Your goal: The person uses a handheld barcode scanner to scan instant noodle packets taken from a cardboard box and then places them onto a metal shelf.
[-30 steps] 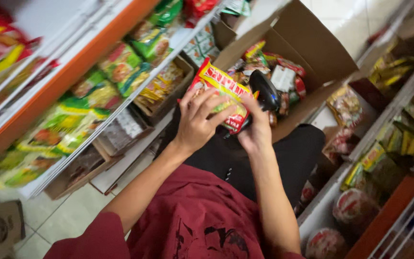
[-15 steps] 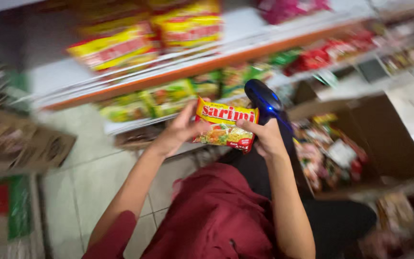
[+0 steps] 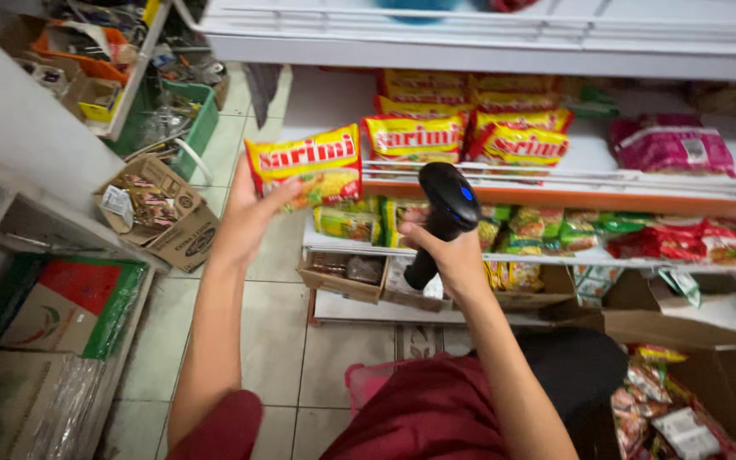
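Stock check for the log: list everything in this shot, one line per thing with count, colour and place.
held noodle packet: one, yellow and red, raised in the left hand
handheld scanner: one, black with a blue button, in the right hand
shelved noodle packets: several, yellow and red, white shelf ahead
pink packet: one, same shelf, right end
green and red packets: many, shelf below
open cardboard box: one, brown, floor at left
green crate: one, upper left
box of snack packets: one, lower right
left hand: one, grips the held packet
right hand: one, grips the scanner
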